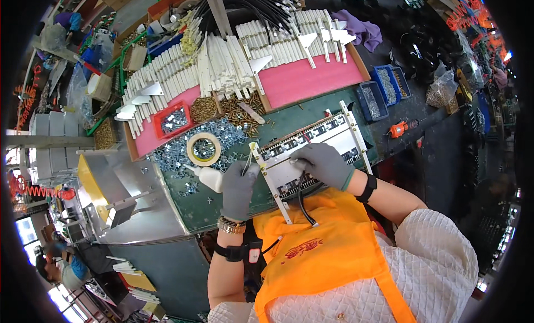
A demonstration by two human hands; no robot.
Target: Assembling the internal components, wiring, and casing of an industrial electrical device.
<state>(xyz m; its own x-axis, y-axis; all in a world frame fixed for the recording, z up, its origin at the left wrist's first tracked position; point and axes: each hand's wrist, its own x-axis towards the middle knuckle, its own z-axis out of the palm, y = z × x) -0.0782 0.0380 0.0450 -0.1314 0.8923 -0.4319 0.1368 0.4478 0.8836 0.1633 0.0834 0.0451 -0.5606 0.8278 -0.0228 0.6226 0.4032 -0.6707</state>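
Observation:
A flat white panel unit (pixel 285 163) with rows of black parts along its long sides and a pale bar at each end lies before me. My right hand (pixel 322 164), grey-gloved, rests over its middle with curled fingertips; what they pinch is hidden. From beneath that hand a black cable (pixel 303 206) runs down to my orange apron. My left hand (pixel 238 190), also gloved, is closed beside the left end bar (pixel 270 181). A thin, pale, tweezer-like piece (pixel 248 165) sticks up from its fingers. A white squeeze bottle (pixel 209 178) lies against this hand's left side.
A tape roll (pixel 191 151) lies on loose silvery metal parts (pixel 228 135). Behind are a red tray (pixel 172 120), brass screws (pixel 238 116) and rows of white bars (pixel 281 40) on pink sheeting. Blue bins (pixel 385 85) and an orange-black tool (pixel 403 128) stand right. Another person (pixel 72 270) is far left.

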